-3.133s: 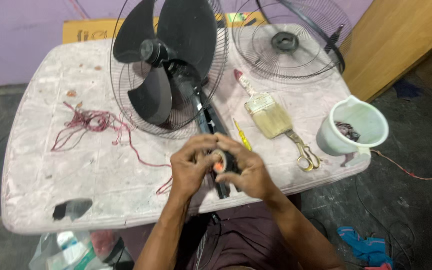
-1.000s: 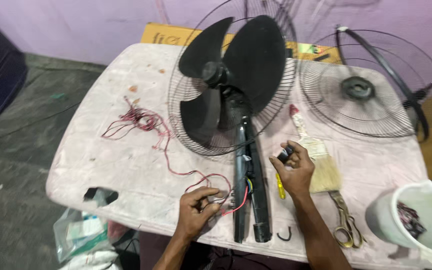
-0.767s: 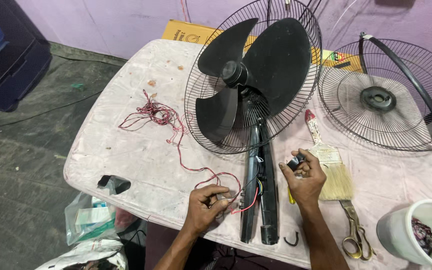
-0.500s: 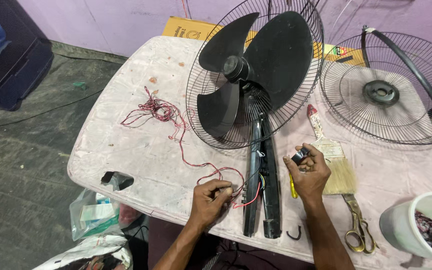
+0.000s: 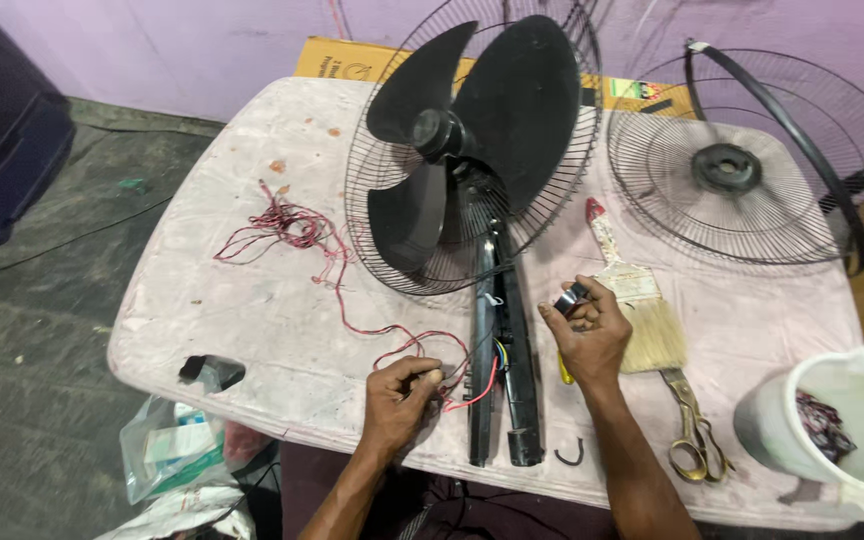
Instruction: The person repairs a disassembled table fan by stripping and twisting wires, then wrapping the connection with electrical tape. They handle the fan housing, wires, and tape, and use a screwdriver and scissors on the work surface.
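Note:
A black fan (image 5: 472,150) with three blades and its rear wire guard lies on the worn white table (image 5: 252,330), its split black stem (image 5: 502,370) pointing toward me with coloured wires showing inside. My left hand (image 5: 400,398) pinches the thin red wire (image 5: 352,320) just left of the stem's lower end. My right hand (image 5: 585,330) is raised right of the stem and holds a small dark cylindrical part (image 5: 570,298) between thumb and fingers.
The detached front fan guard (image 5: 742,180) lies at the back right. A paintbrush (image 5: 637,310), scissors (image 5: 692,435) and a pale bucket (image 5: 842,425) sit to the right. A tangle of red wire (image 5: 287,225) lies at left; plastic bags (image 5: 182,450) hang below the table's hole (image 5: 212,370).
My hands have parted from over the stem: the left dropped to the red wire, the right lifted the small part to the right. The camera view shifted left and closer.

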